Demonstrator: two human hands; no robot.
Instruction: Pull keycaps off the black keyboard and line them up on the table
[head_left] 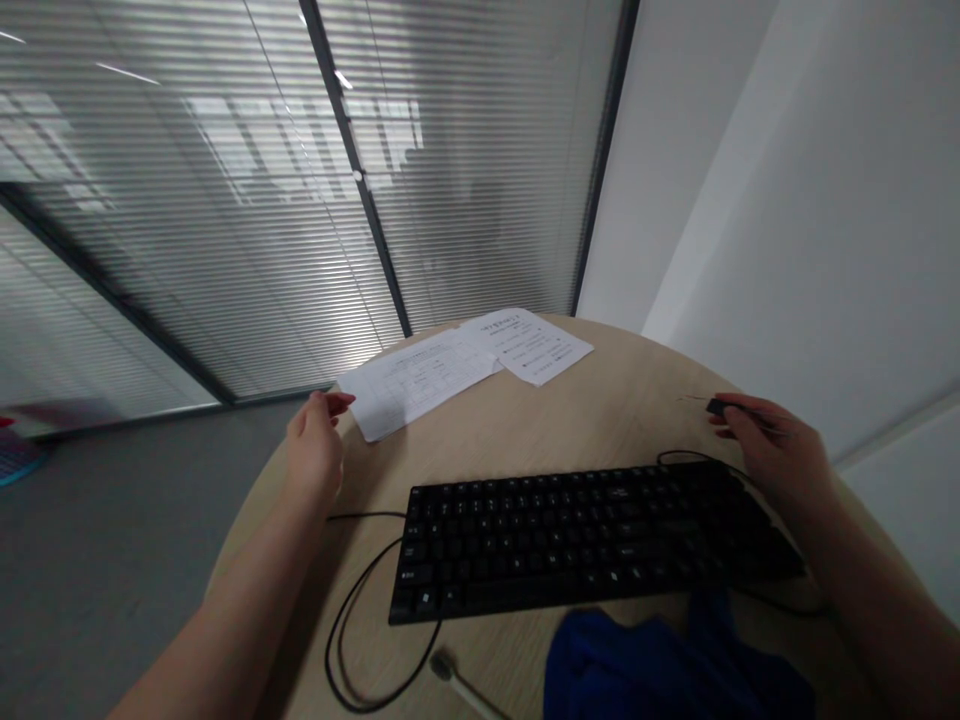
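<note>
Lying nearest: crumpled dark-blue cloth (637,670), its top reaching the keyboard's near edge. Left of it, a brush with a pale handle and dark bristle head (445,663), partly cut off by the frame. Thin black cable (367,709) loops just beside the keyboard's left end.

Black full-size keyboard (577,545) sits flat between the forearms on the round light-wood surface (600,415), keys up. More black cable behind its far right corner.

Right hand (780,450): off that corner, thumb and fingers closed in a pinch on a small black piece with thin metal wires (718,407); wire tips point left, exact shape too fine to read. Left hand (313,445): beyond the keyboard's left end, near the papers, fingers partly curled, thumb close to index. Can't tell if anything's between them.

Farther: two white printed sheets (427,378) overlapping at the far edge. Behind: glass partition with horizontal blinds (480,220), plain white wall (825,200) on the right.
</note>
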